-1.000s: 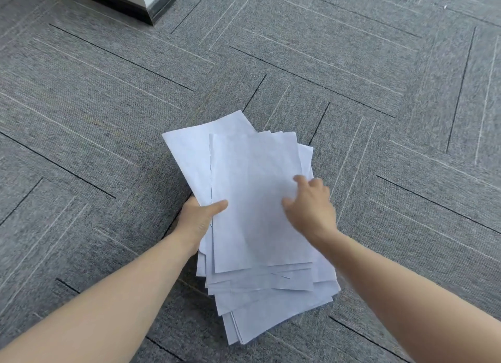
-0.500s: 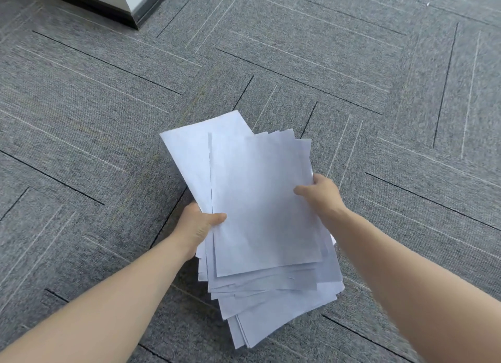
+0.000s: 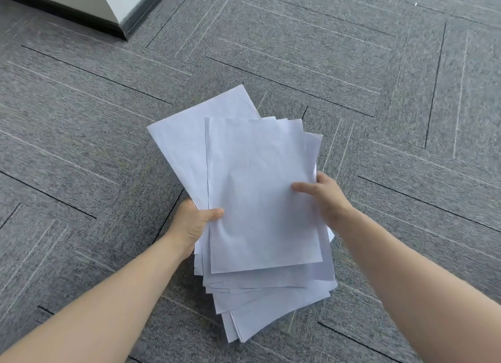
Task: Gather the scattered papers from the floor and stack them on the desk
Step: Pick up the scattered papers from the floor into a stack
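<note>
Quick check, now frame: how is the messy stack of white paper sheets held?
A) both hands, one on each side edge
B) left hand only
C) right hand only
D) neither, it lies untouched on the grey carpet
A: the left hand grips the left edge and the right hand grips the right edge of the messy stack of white paper sheets.

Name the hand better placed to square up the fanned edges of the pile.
Probably right: the right hand pinches the paper pile on the side where sheets fan out most; the left hand can hold it steady.
</note>
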`<state>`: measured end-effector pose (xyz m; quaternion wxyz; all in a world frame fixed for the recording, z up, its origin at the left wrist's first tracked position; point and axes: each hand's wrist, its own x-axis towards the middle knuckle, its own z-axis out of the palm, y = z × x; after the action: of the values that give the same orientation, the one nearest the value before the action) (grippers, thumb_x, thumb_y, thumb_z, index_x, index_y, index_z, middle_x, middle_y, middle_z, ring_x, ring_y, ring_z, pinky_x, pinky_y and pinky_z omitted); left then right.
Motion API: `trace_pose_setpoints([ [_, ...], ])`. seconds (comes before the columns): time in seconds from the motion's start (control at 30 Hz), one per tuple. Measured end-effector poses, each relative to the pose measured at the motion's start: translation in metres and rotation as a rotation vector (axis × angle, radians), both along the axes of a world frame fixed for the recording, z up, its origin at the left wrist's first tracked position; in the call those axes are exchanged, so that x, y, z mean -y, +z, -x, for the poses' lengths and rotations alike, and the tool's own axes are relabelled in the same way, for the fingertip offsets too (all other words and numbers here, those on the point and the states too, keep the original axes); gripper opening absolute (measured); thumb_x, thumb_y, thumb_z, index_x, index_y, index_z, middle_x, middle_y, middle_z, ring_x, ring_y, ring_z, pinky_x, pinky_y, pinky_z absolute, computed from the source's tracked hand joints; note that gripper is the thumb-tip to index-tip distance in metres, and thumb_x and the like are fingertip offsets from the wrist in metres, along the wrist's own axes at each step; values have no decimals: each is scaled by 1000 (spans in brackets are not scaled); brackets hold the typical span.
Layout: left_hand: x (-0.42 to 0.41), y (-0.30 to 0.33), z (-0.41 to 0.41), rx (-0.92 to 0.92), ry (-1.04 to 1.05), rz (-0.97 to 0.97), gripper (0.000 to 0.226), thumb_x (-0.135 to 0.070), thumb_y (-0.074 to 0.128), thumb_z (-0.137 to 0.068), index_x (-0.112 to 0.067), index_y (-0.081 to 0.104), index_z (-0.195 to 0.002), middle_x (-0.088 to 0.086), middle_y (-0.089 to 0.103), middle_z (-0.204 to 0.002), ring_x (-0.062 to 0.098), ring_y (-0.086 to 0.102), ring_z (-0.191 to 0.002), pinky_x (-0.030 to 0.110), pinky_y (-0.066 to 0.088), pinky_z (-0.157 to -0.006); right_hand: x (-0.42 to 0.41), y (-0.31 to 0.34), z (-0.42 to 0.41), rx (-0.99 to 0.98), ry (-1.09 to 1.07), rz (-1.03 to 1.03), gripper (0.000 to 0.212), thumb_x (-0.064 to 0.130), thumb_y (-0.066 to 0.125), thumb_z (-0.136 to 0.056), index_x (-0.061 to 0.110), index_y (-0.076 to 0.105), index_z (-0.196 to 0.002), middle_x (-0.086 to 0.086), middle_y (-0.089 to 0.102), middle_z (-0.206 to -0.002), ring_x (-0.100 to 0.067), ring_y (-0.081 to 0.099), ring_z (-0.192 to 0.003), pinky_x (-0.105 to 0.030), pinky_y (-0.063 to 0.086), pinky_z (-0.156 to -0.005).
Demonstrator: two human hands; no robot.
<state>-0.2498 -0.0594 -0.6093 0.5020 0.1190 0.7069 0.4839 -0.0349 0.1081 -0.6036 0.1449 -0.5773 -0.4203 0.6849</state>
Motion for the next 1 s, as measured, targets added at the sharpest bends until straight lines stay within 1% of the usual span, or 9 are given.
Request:
trace_pose_setpoints([
  [0.13,-6,16,2,5,-17,-2,30,11,68,-78,-8,71,-101,-4,76,-95,14,73,-86,29,56,-84,-7,16,-5,-77,22,25,32,2,76,-71,9,71,-102,-16,75,-101,-34,72,-86,-50,58,-84],
  [0.27,-17,48,5,-16,-53,-6,27,9,69,-78,-11,72,-96,-3,77,-91,14,73,-88,30,54,-84,-13,50,-14,-143,-3,42,22,-6,72,-76,9,72,-92,-10,77,-89,-27,73,-75,-38,60,-70],
  [0.37,-24,84,3,-48,-67,-9,27,7,72,-76,-11,73,-96,1,76,-98,20,71,-94,34,53,-89,-14,88,-21,-146,-52,15,22,-5,73,-76,6,72,-95,-12,77,-90,-27,73,-75,-39,61,-72],
  [0.47,-31,131,-1,-76,-84,-16,27,8,72,-76,-13,72,-91,-7,76,-88,13,72,-85,30,54,-84,-11,132,-26,-151,-100,4,20,-1,75,-76,6,72,-95,-12,77,-91,-27,73,-77,-41,60,-77],
  [0.53,-37,166,-4,-83,-105,-12,25,8,72,-76,-14,72,-87,-12,76,-77,5,71,-75,25,55,-77,-9,165,-30,-166,-132,-4,17,0,75,-76,8,73,-91,-10,77,-87,-25,74,-75,-39,60,-75],
  [0.67,-48,239,-10,-71,-139,-23,23,10,70,-78,-12,70,-86,-14,74,-69,3,70,-68,20,58,-71,-10,236,-39,-197,-188,-14,18,0,75,-75,8,73,-91,-8,77,-85,-23,74,-73,-34,60,-70],
  [0.77,-58,300,-13,-58,-170,-43,26,11,69,-77,-11,70,-90,-11,76,-75,8,71,-74,25,59,-76,-11,293,-47,-208,-223,-15,20,0,75,-74,7,73,-93,-10,77,-87,-25,73,-76,-37,60,-74],
  [0.87,-68,361,-17,-40,-205,-73,31,10,70,-75,-11,72,-99,-3,78,-91,18,72,-89,33,56,-83,-10,351,-58,-222,-260,-23,17,-2,71,-79,6,73,-93,-11,77,-87,-26,73,-77,-39,60,-77],
  [1.0,-84,446,-29,-42,-299,-123,34,11,70,-75,-10,71,-101,-4,78,-92,16,72,-93,35,54,-89,-9,432,-76,-267,-307,-30,17,1,66,-83,5,71,-99,-10,76,-87,-24,73,-77,-34,59,-71],
])
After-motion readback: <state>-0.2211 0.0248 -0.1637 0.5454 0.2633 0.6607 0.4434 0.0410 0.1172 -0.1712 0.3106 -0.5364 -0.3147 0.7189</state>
